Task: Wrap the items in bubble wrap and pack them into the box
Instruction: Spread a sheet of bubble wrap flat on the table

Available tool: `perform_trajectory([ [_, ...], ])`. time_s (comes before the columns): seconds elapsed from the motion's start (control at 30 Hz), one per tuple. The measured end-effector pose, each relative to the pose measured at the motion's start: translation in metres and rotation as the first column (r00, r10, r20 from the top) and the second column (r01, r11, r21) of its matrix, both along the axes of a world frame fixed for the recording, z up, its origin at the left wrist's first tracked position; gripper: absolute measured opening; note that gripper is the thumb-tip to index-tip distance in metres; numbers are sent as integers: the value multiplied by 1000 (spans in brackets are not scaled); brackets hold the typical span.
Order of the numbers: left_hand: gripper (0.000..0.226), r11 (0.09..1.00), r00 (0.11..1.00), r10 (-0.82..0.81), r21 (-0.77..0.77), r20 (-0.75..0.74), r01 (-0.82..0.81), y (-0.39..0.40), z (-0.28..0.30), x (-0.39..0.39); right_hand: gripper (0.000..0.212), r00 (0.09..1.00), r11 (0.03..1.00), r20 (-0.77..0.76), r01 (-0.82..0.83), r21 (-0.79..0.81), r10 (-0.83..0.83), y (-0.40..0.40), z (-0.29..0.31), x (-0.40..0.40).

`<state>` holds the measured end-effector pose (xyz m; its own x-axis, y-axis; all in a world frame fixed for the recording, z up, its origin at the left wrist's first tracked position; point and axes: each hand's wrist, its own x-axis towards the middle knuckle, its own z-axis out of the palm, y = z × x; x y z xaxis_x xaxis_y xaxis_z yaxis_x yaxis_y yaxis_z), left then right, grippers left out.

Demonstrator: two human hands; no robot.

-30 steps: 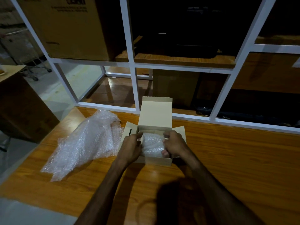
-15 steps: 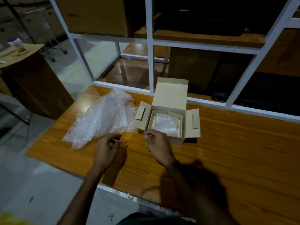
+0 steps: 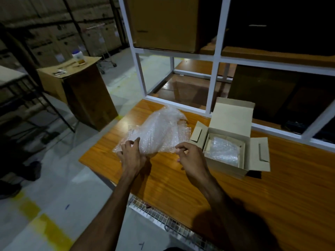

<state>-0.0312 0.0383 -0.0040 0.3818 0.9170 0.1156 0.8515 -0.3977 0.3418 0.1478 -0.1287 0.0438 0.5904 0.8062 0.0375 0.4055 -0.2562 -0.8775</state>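
Note:
A small open cardboard box stands on the wooden table at the right, lid up and side flaps spread. Inside it lies an item wrapped in bubble wrap. A loose crumpled sheet of bubble wrap lies to the left of the box. My left hand rests on the sheet's near left edge with its fingers spread. My right hand has its fingers curled and pinches the sheet's near right edge, just left of the box.
A white frame rack runs along the table's back, with big cartons on its shelves. A tall carton with a jar on top stands on the floor at the left. A wire basket hangs under the table's near edge.
Both hands left the box, drew back, then reached left to the loose bubble wrap. The wrapped item stays in the box. My view has swung left.

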Motion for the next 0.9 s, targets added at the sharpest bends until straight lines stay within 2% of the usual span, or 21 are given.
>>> perform_trajectory([
  [0.13, 73, 999, 994, 17, 33, 106, -21, 7, 0, 6, 13, 1000, 1000, -17, 8, -17, -8, 7, -1, -4],
  [0.2, 65, 997, 990, -30, 78, 137, 19, 9, 5, 12, 13, 1000, 1000, -23, 11, -28, -12, 10, -3, -7],
  [0.3, 41, 979, 939, -161, 167, 305, 114, 14, 10, 18, 14, 1000, 999, -15, 3, -42, -4, 12, -4, -9],
  [0.37, 43, 975, 887, -202, 175, 415, 139, 16, 19, 22, 18, 999, 999, -33, -1, -39, 0, 14, 0, -10],
  [0.6, 36, 942, 764, -334, 229, 552, 247, 17, 54, 43, 67, 957, 978, -214, -208, -26, 198, 33, 20, -19],
  [0.7, 41, 911, 740, -413, 224, 531, 347, 13, 57, 44, 74, 935, 976, -287, -216, 10, 210, 38, 28, -22],
  [0.77, 44, 901, 739, -432, 212, 516, 378, 5, 58, 42, 76, 949, 982, -258, -190, 2, 184, 41, 27, -23],
  [0.9, 35, 888, 727, -460, 250, 509, 387, -5, 64, 42, 78, 998, 997, 6, -58, -52, 58, 49, 19, -23],
])
